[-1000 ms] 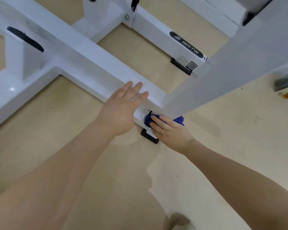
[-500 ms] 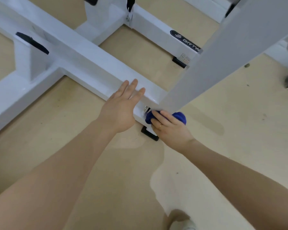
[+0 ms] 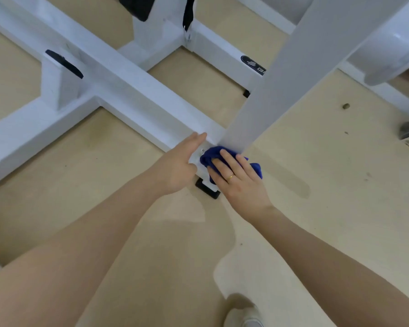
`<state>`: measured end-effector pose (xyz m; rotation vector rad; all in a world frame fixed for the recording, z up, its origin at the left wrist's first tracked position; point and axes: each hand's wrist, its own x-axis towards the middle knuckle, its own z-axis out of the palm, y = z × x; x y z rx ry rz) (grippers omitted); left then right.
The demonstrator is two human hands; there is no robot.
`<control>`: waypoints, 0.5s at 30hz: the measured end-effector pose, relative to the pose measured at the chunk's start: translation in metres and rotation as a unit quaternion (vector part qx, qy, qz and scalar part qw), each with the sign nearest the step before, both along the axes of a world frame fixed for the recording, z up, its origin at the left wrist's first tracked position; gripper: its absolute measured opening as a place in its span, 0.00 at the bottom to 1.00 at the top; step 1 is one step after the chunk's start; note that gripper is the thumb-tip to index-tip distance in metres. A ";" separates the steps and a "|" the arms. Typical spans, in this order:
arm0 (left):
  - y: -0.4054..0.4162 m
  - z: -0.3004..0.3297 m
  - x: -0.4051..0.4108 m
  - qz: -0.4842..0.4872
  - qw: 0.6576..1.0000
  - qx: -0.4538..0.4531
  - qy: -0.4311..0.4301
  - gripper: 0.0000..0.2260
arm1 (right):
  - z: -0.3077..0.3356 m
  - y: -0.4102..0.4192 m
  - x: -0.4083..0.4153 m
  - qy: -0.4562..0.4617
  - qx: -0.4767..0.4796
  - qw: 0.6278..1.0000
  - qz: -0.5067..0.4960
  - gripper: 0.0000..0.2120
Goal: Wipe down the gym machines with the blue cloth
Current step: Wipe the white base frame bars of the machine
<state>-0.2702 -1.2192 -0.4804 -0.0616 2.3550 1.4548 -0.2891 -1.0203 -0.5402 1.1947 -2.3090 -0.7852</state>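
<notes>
- The left hand (image 3: 175,168) is sliding off the top of the white base beam (image 3: 118,86) toward that beam's near end; a second ago its fingers were lying flat across the top, now only the fingertips are reaching the edge, fingers straight and together.
- The right hand (image 3: 239,182) is pressing the blue cloth (image 3: 209,159) with fingers spread flat over it, a little further along than before, against the beam's end corner where the grey upright (image 3: 293,74) meets it.
- The cloth is sitting bunched just above the black foot pad (image 3: 207,188) on the floor (image 3: 316,161).
- Judging by this, the corner joint is being wiped now; the long beams are likely still waiting.
</notes>
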 end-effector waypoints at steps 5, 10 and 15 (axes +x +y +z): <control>0.021 0.014 -0.002 0.083 0.972 0.214 -0.045 0.34 | 0.033 0.016 -0.020 0.086 -0.067 0.993 0.054 0.18; 0.031 0.024 -0.010 0.092 0.973 0.207 -0.043 0.26 | -0.001 0.013 -0.020 -0.048 0.280 0.957 0.055 0.23; 0.031 0.023 -0.007 0.065 0.967 0.243 -0.025 0.29 | 0.021 0.016 -0.027 0.032 -0.018 0.996 0.083 0.16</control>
